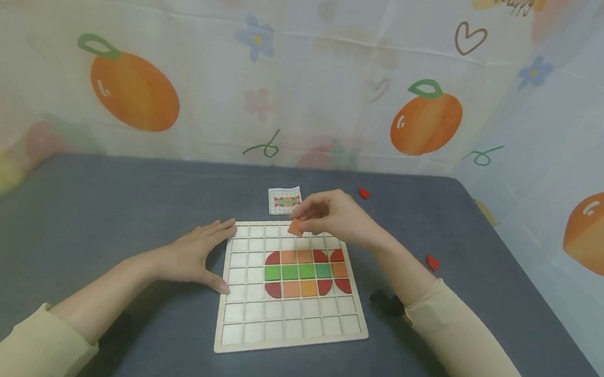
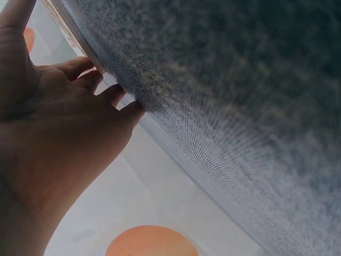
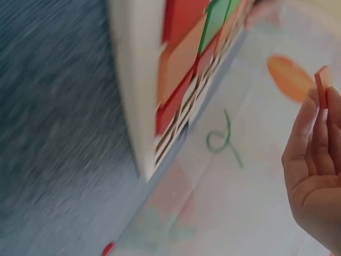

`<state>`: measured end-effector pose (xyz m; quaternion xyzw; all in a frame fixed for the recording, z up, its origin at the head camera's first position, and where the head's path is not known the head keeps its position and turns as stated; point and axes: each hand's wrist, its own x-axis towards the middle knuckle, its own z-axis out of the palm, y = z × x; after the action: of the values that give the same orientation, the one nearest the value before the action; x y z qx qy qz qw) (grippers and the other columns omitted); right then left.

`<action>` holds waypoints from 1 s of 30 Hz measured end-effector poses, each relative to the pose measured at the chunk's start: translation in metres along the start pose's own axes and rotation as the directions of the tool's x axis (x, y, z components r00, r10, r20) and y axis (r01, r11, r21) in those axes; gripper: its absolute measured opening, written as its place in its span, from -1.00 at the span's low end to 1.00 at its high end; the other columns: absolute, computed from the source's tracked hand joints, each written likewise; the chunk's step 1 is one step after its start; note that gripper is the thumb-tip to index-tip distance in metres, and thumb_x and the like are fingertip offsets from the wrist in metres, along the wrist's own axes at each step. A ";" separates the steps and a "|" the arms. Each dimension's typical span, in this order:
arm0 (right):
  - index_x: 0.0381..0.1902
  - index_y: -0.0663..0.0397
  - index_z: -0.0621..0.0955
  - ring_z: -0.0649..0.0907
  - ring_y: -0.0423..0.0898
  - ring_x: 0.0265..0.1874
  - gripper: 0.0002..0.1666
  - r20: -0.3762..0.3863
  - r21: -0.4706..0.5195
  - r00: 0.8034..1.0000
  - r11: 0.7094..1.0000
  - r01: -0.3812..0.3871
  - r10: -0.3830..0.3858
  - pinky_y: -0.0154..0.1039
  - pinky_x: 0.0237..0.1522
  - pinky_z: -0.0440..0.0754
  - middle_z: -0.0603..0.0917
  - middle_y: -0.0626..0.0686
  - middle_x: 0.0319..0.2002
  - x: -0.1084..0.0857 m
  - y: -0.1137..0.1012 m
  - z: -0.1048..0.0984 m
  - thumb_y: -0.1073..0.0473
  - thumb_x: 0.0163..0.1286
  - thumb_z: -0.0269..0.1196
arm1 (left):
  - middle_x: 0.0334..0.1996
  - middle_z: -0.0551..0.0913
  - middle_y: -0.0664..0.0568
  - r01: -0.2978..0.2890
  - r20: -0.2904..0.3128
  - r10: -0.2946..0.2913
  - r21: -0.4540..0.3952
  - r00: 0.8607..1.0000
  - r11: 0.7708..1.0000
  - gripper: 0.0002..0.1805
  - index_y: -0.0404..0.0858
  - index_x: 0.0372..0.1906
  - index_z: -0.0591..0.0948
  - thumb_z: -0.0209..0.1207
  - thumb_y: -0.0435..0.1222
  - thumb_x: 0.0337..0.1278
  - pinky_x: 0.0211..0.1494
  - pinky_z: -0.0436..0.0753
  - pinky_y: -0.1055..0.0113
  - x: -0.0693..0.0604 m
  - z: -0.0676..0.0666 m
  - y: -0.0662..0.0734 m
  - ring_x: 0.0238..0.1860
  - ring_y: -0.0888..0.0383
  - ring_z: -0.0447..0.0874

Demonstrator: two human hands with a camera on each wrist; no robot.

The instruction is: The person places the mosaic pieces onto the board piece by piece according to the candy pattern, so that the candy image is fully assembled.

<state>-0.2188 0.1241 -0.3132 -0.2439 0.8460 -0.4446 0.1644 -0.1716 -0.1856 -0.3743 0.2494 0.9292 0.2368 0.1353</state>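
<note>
A pale wooden grid board lies on the dark table with green tiles, orange tiles and red rounded tiles set in its middle and right cells. My left hand rests along the board's left edge, fingertips near the far corner and thumb lower down. In the left wrist view its fingers reach the board's side. Above the far part of the board, my right hand pinches an orange tile between thumb and fingers. The right wrist view shows that tile held off the board.
Just behind the board is a small pattern card, partly behind the right hand. One loose red piece lies at the back of the table, another red piece to the right. A fruit-printed curtain hangs behind the table.
</note>
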 end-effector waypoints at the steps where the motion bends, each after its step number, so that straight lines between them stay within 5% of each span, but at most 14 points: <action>1: -0.10 -0.01 0.72 0.74 -0.13 -0.16 -0.79 0.010 -0.009 1.000 1.000 0.001 -0.001 -0.22 -0.11 0.73 0.79 0.00 -0.13 0.002 -0.003 0.005 0.25 0.29 0.35 | 0.59 0.00 -0.25 0.001 0.001 -0.001 0.001 1.000 1.000 0.33 -0.35 0.54 0.11 0.47 0.23 -0.31 0.52 -0.03 -0.40 0.000 0.000 0.000 0.57 -0.37 -0.10; 15: -0.14 -0.03 0.75 0.73 -0.24 -0.30 -0.78 0.176 -0.159 0.979 0.979 0.128 -0.099 -0.37 -0.18 0.69 0.79 -0.05 -0.25 0.033 -0.029 0.046 0.25 0.24 0.40 | 0.60 0.00 -0.21 0.012 0.005 -0.012 0.003 1.000 1.000 0.34 -0.31 0.55 0.10 0.45 0.27 -0.30 0.52 -0.04 -0.41 0.001 -0.001 0.000 0.58 -0.35 -0.11; 30: -0.28 -0.02 0.77 0.67 -0.31 -0.41 -0.84 0.296 -0.296 0.954 0.944 0.145 -0.054 -0.46 -0.32 0.61 0.77 -0.06 -0.40 0.035 -0.018 0.078 0.33 0.23 0.38 | 0.59 -0.01 -0.24 -0.015 -0.004 0.015 -0.002 1.000 1.000 0.33 -0.34 0.54 0.11 0.45 0.26 -0.29 0.51 -0.03 -0.42 -0.001 0.000 -0.003 0.57 -0.38 -0.11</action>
<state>-0.2045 0.0436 -0.3431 -0.3711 0.8600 -0.2725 0.2202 -0.1723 -0.1884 -0.3763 0.2557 0.9274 0.2391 0.1320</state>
